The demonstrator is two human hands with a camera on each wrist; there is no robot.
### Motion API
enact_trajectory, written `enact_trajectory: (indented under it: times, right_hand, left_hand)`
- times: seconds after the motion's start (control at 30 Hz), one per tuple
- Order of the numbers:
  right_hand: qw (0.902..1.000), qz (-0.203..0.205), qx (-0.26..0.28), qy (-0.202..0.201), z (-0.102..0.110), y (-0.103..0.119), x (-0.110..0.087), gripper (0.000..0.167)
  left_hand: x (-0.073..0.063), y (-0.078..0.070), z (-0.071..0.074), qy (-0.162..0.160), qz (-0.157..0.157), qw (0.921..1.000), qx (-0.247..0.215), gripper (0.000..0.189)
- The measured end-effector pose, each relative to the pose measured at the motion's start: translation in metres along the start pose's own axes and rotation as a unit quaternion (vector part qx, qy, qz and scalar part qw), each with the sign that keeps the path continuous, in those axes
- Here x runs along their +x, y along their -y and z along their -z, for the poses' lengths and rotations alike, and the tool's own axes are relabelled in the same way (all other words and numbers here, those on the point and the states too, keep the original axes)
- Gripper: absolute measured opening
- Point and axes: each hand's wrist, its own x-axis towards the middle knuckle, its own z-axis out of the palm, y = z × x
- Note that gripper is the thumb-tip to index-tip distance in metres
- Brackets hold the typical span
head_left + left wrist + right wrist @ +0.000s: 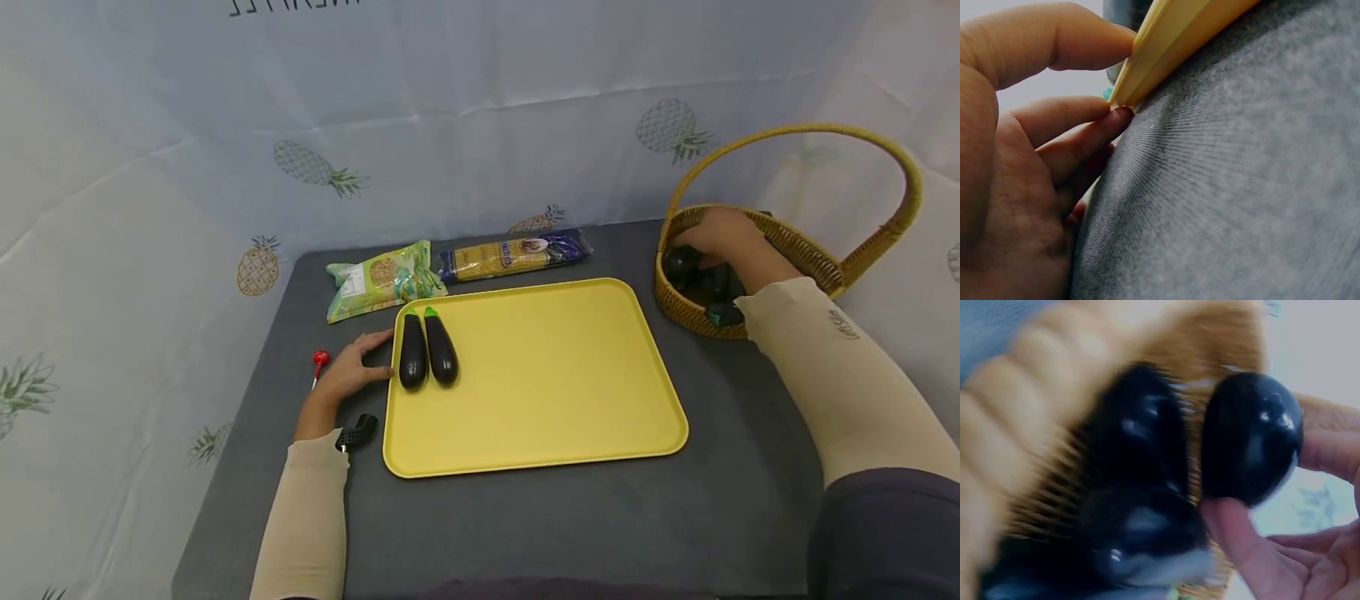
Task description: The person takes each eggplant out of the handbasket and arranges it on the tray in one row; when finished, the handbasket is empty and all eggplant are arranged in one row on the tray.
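Observation:
Inside the wicker basket (682, 312), my right hand (723, 237) pinches a dark, glossy eggplant (1250, 437) between thumb and fingers. Other eggplants (1141, 531) lie beside it in the basket, as the right wrist view shows. My left hand (351, 367) touches the left rim of the yellow tray (547, 375) with its thumb and fingertips, the fingers fairly straight. In the left wrist view, the thumb and fingertips meet the tray's edge (1160, 56). Two eggplants (413, 352) lie side by side at the tray's left end, green stems pointing away from me.
Behind the tray lie a green packet (386, 282) and a yellow-and-blue packet (513, 254). A small red-topped item (321, 357) sits left of my left hand. The basket's tall handle (810, 131) arches over it. A pineapple-print curtain (480, 158) hangs behind the grey table (525, 533).

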Motion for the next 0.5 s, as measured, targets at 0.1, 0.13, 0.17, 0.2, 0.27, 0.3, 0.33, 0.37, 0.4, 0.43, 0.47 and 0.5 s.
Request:
enact_trajectory:
  times: [0.1, 0.13, 0.17, 0.2, 0.27, 0.3, 0.33, 0.37, 0.4, 0.43, 0.47, 0.5]
  right_hand:
    - [0.9938, -0.018, 0.107, 0.025, 0.013, -0.015, -0.011, 0.088]
    - [0.9895, -0.023, 0.14, 0.03, 0.018, -0.02, -0.017, 0.093]
    - [0.9847, -0.027, 0.17, 0.029, 0.021, -0.024, -0.023, 0.097]
    - [0.9803, -0.028, 0.193, 0.029, 0.025, -0.029, -0.03, 0.098]
    - [0.9735, -0.022, 0.227, 0.021, 0.031, -0.034, -0.044, 0.097]
    - [0.9703, -0.017, 0.241, 0.014, 0.032, -0.035, -0.051, 0.096]
    - [0.9675, -0.01, 0.253, 0.006, 0.033, -0.036, -0.058, 0.095]
    - [0.9642, -0.004, 0.265, 0.001, 0.032, -0.035, -0.065, 0.095]
    - [0.9607, 0.002, 0.277, -0.004, 0.031, -0.034, -0.072, 0.094]
    - [0.9579, 0.01, 0.287, -0.01, 0.028, -0.033, -0.078, 0.092]
    - [0.9552, 0.019, 0.295, -0.013, 0.025, -0.031, -0.085, 0.091]
    - [0.953, 0.027, 0.301, -0.016, 0.02, -0.027, -0.091, 0.091]
  left_hand:
    - [0.002, -0.003, -0.003, 0.007, 0.004, 1.0, 0.001, 0.079]
    - [0.003, -0.004, -0.003, 0.009, 0.005, 0.9999, 0.001, 0.079]
    - [0.004, -0.004, -0.004, 0.011, 0.008, 0.9999, -0.001, 0.079]
    - [0.004, -0.005, -0.004, 0.012, 0.009, 0.9999, -0.001, 0.079]
    - [0.005, -0.005, -0.004, 0.013, 0.01, 0.9998, -0.005, 0.079]
    - [0.005, -0.005, -0.004, 0.013, 0.01, 0.9998, -0.006, 0.078]
    - [0.005, -0.005, -0.003, 0.013, 0.01, 0.9998, -0.007, 0.078]
    - [0.005, -0.004, -0.003, 0.011, 0.011, 0.9998, -0.008, 0.078]
    - [0.004, -0.004, -0.002, 0.011, 0.01, 0.9999, -0.008, 0.078]
    - [0.003, -0.003, -0.001, 0.01, 0.01, 0.9999, -0.008, 0.078]
    - [0.001, -0.002, -0.001, 0.008, 0.011, 0.9999, -0.006, 0.078]
    - [0.0, -0.001, 0.0, 0.007, 0.009, 0.9999, -0.007, 0.078]
